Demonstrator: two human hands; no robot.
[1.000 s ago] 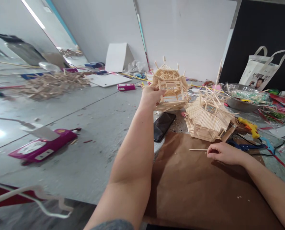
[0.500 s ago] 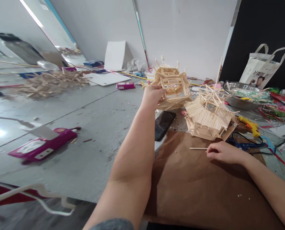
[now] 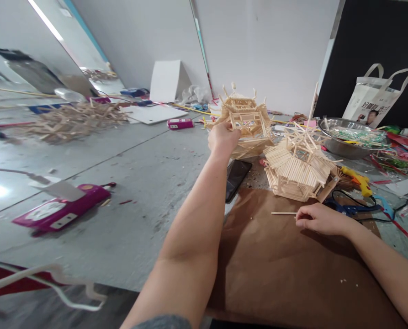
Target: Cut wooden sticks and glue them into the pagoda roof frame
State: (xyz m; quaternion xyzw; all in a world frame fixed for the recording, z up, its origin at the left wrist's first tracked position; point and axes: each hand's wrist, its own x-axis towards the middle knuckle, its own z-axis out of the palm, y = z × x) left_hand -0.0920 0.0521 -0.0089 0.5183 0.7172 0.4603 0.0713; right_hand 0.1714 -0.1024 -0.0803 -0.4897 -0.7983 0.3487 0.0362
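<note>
My left hand reaches far forward and grips the left side of a small pagoda model built of thin wooden sticks, which tilts slightly. To its right a second stick model with a wide roof stands at the edge of brown paper. My right hand rests on that paper, fingers pinched on the end of a single thin wooden stick that lies flat. A black phone lies below the pagoda.
A metal bowl with green bits, a yellow glue gun, blue scissors and a white tote bag are at the right. A pile of wooden sticks and magenta boxes lie on the grey floor at left.
My left hand has tipped the pagoda model and shifted it slightly right and up. The right hand has stayed put on the stick.
</note>
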